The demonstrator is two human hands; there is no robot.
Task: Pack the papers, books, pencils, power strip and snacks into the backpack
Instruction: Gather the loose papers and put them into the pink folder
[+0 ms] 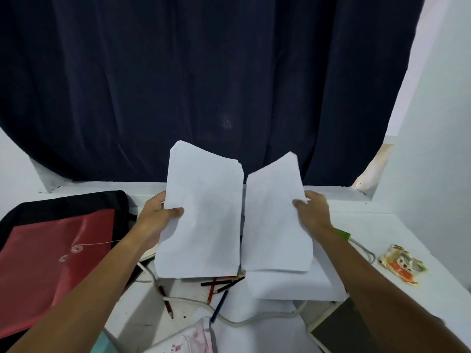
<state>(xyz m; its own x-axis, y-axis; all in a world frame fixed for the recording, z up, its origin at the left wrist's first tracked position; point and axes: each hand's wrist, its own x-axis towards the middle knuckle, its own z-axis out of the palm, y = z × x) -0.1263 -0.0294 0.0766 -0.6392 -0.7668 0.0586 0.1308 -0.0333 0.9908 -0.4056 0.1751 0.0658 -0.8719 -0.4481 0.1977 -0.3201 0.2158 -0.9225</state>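
Here, head view: left hand (155, 217) grips one paper stack (201, 212), right hand (312, 211) grips another stack (276, 220), both held up over the worktop (397, 240). Pencils (219, 284) lie beneath; backpack (63, 202) left under a red folder (53, 263); snack (402, 264) right.

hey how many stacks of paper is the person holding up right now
2. One stack of paper is in the left hand, the other stack in the right hand. More white sheets lie on the table below.
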